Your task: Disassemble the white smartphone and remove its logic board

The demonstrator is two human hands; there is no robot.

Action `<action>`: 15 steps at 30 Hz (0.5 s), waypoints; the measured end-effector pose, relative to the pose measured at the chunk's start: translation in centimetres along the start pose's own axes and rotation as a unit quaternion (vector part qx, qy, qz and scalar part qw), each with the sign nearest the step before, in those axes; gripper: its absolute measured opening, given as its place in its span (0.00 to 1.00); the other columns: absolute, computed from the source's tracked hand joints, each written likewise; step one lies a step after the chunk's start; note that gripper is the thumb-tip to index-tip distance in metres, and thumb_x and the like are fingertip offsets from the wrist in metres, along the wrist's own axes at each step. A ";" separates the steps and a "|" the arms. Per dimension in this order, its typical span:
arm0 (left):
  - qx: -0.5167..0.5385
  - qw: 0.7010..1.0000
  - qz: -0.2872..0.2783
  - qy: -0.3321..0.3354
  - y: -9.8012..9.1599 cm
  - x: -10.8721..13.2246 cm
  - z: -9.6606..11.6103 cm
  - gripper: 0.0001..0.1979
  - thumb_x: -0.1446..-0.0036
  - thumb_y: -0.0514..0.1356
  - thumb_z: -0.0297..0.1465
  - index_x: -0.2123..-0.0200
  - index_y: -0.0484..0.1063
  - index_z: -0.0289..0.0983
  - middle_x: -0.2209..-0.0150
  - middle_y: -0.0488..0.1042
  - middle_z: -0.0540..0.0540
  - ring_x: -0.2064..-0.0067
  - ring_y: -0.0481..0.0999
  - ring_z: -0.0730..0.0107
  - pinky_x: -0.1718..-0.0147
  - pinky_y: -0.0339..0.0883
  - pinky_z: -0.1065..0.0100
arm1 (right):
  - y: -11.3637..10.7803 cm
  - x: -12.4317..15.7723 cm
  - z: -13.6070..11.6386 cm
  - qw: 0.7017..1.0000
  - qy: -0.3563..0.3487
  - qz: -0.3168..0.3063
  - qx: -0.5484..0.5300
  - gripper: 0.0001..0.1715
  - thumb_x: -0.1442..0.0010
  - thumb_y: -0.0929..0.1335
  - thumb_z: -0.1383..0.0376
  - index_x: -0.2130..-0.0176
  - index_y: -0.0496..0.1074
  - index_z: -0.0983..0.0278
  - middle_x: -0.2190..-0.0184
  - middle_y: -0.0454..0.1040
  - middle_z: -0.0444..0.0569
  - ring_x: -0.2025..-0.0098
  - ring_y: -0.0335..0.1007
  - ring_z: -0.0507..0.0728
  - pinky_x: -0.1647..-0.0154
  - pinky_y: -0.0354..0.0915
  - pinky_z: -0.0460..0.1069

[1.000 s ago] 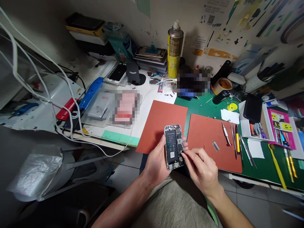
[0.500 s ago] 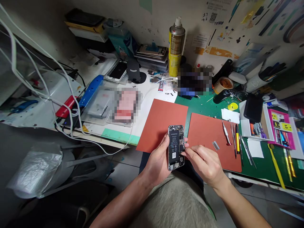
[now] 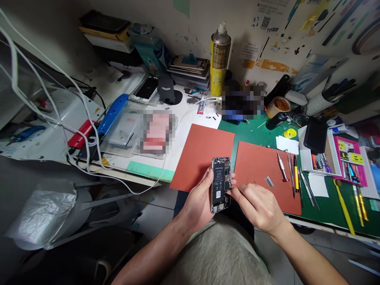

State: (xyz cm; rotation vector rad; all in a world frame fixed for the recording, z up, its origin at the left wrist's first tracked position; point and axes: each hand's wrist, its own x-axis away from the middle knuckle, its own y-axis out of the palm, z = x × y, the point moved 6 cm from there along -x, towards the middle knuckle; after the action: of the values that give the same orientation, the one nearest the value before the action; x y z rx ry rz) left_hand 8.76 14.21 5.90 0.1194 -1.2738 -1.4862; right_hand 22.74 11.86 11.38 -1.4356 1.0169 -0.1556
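An opened phone, its black battery and circuit board bare, is held upright over my lap, just off the bench's front edge. My left hand wraps round its left side and back, with fingertips showing past the right edge. The thumb and forefinger of my right hand are pinched together at the phone's lower right side. Whatever they may hold there is too small to make out. Behind the phone lies a reddish-brown mat, and a second reddish-brown mat lies to the right.
On the right mat rest a screwdriver, tweezers and small silvery strips. Farther right are a white box of tools and a yellow brush. A spray can stands at the back. White cables hang at left.
The phone and both hands have shifted very slightly to the right. My right fingers stay pinched at the phone's lower right side. The camera view has moved a little.
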 end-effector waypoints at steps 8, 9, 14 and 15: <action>-0.009 1.000 -0.003 0.007 -0.2 -0.2 -0.4 0.19 0.29 0.63 0.44 0.44 0.77 0.37 0.49 0.83 0.39 0.47 0.83 0.57 0.42 0.75 0.55 | -0.3 -0.8 -0.9 0.995 -0.075 -0.037 0.046 0.12 0.29 0.65 0.75 0.52 0.78 0.67 0.69 0.75 0.50 0.70 0.67 0.56 0.72 0.61 0.54; -0.012 1.000 -0.001 0.011 -0.2 -0.2 -0.4 0.19 0.29 0.64 0.44 0.45 0.77 0.38 0.49 0.83 0.40 0.47 0.83 0.57 0.41 0.75 0.56 | -0.1 -0.9 -1.0 0.994 -0.085 -0.047 0.049 0.12 0.29 0.65 0.75 0.55 0.78 0.67 0.69 0.74 0.50 0.70 0.66 0.56 0.72 0.61 0.54; -0.017 1.000 0.005 0.014 -0.2 -0.3 -0.5 0.17 0.30 0.66 0.43 0.45 0.77 0.38 0.47 0.81 0.40 0.46 0.82 0.59 0.40 0.74 0.58 | 0.2 -0.8 -1.3 0.988 -0.115 -0.071 0.076 0.17 0.30 0.63 0.75 0.64 0.77 0.65 0.71 0.71 0.50 0.71 0.62 0.56 0.72 0.61 0.54; -0.018 1.000 0.005 0.014 -0.1 -0.4 -0.6 0.17 0.30 0.66 0.42 0.45 0.77 0.38 0.47 0.81 0.40 0.46 0.82 0.59 0.41 0.74 0.58 | 0.3 -0.7 -1.3 0.987 -0.118 -0.072 0.078 0.16 0.30 0.63 0.75 0.64 0.78 0.65 0.71 0.72 0.50 0.71 0.63 0.56 0.71 0.61 0.54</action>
State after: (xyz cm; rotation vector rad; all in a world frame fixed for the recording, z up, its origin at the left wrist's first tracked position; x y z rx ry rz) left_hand 9.18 14.11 5.36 0.1094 -1.2225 -1.4936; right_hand 21.34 11.38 11.71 -1.3484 0.6928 -0.1618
